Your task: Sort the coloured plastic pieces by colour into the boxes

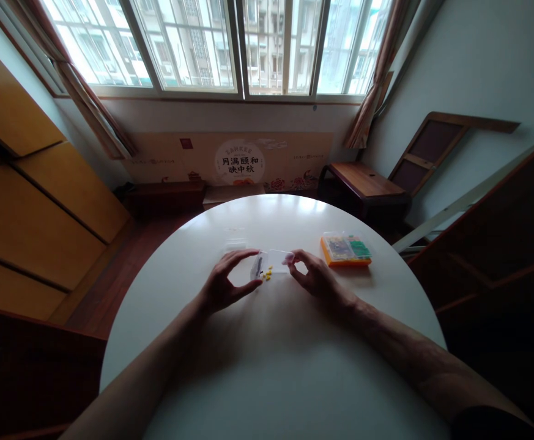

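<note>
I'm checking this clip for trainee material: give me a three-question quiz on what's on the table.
1. True or false: the orange box lies between the two hands.
2. What colour are the small pieces by the clear bag?
3. Which hand pinches the bag's far end? A) left hand B) right hand

Key: 1 false, it sits on the white table beyond the right hand. 2 yellow. 3 B.
</note>
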Motion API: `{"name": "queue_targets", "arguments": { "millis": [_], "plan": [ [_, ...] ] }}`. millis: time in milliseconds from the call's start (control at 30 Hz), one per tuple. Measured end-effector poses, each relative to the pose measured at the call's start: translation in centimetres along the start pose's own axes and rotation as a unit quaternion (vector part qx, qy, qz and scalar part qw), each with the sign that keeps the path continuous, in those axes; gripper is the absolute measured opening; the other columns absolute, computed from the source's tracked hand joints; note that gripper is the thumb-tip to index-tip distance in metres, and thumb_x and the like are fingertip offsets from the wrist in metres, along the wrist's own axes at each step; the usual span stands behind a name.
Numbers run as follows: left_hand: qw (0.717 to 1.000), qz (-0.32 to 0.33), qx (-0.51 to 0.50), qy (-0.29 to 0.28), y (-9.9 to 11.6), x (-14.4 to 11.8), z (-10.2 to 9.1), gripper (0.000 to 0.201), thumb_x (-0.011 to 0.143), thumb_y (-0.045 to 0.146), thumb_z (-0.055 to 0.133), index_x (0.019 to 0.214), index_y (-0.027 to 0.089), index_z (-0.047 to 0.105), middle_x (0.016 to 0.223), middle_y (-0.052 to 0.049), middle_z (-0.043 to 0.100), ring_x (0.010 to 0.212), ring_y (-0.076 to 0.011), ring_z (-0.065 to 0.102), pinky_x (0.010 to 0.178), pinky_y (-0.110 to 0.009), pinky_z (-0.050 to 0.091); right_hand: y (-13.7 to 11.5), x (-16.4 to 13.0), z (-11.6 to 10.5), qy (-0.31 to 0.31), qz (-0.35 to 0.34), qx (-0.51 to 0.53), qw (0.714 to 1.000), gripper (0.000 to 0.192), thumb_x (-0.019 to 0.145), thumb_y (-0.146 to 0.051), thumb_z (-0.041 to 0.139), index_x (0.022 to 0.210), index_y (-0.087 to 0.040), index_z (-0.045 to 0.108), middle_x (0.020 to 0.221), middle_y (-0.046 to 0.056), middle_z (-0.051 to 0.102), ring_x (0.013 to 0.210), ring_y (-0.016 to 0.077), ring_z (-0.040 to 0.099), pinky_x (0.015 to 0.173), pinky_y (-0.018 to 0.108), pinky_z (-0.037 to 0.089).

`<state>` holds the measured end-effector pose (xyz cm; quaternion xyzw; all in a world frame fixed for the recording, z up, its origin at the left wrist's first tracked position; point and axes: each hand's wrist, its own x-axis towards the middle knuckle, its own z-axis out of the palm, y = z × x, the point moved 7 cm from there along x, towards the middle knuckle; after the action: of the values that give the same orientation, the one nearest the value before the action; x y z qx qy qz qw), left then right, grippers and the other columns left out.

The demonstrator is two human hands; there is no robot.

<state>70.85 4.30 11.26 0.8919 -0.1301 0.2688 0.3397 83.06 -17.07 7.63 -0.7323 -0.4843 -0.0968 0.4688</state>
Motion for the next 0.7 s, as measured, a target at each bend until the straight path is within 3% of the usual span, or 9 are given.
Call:
{"name": "queue_targets", "arguments": {
  "millis": [200, 433, 600, 700],
  "plan": [
    [0.996, 0.066, 0.06, -0.013, 1.6, 0.1, 0.3, 0.059, 0.096, 0.043, 0.083, 0.151, 0.029, 0.067, 0.146, -0.012, 0.074, 0.133, -0.0314, 0.072, 0.115, -0.049, 0.056, -0.3, 0.0, 0.0, -0.021, -0.004, -0.007, 1.0, 0.007, 0.109, -0.029, 0.06, 0.113, -0.026, 0.065, 0.106, 0.006, 0.081, 0.093, 0.0239, 0.077, 0.085, 0.037, 0.064],
    [0.989, 0.087, 0.113, -0.044, 1.2, 0.0, 0.9, 0.067, 0.094, 0.053, 0.084, 0.153, 0.029, 0.065, 0.144, -0.012, 0.076, 0.131, -0.033, 0.072, 0.117, -0.05, 0.054, 0.0, 0.0, -0.2, 0.003, -0.005, -0.02, 1.0, 0.011, 0.112, -0.03, 0.059, 0.116, -0.026, 0.067, 0.108, 0.008, 0.08, 0.094, 0.0253, 0.078, 0.088, 0.04, 0.065],
    [0.986, 0.127, 0.105, 0.012, 2.0, -0.1, 0.3, 0.079, 0.091, 0.044, 0.088, 0.161, 0.028, 0.053, 0.141, -0.014, 0.074, 0.122, -0.0317, 0.075, 0.11, -0.048, 0.059, -0.8, 0.1, -1.6, 0.077, -0.023, -0.031, 0.996, 0.012, 0.113, -0.031, 0.06, 0.117, -0.025, 0.07, 0.111, 0.008, 0.08, 0.101, 0.0251, 0.077, 0.093, 0.042, 0.063],
    [0.991, 0.116, 0.058, 0.035, 2.2, -0.2, -0.3, 0.075, 0.09, 0.034, 0.087, 0.157, 0.026, 0.055, 0.14, -0.015, 0.07, 0.114, -0.0287, 0.075, 0.105, -0.047, 0.062, -1.3, 0.3, -2.0, 0.092, -0.05, -0.044, 0.994, 0.011, 0.112, -0.033, 0.065, 0.115, -0.024, 0.071, 0.108, 0.008, 0.08, 0.098, 0.0241, 0.076, 0.091, 0.041, 0.062]
  ]
}}
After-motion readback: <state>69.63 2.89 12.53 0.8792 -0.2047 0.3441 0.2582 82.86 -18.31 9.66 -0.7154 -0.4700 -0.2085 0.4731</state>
